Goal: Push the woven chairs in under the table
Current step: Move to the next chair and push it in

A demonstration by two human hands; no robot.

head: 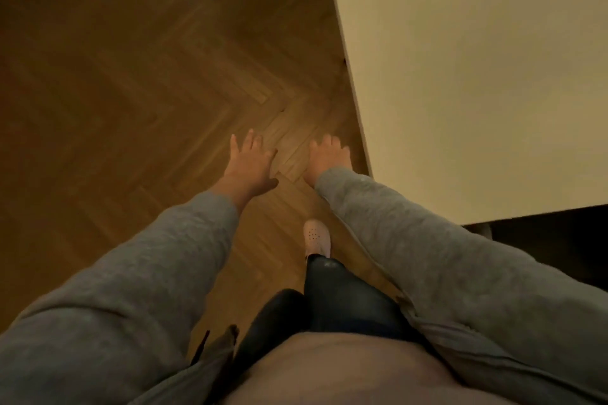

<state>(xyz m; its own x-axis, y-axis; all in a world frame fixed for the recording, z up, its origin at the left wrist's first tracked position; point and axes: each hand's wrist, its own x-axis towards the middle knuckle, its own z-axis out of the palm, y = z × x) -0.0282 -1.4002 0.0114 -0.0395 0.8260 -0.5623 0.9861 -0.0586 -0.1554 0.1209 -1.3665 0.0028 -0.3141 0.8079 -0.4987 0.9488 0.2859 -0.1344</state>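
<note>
Herringbone wood floor (131, 92) fills most of the view; pale table (477, 76) sits upper right, its edge near the R hand (327, 156). L hand (250, 164) & R hand reach fwd above the floor, fingers spread, holding nothing. Pale shoe (316, 237) below them; where the woven chairs are, can't tell.
</note>
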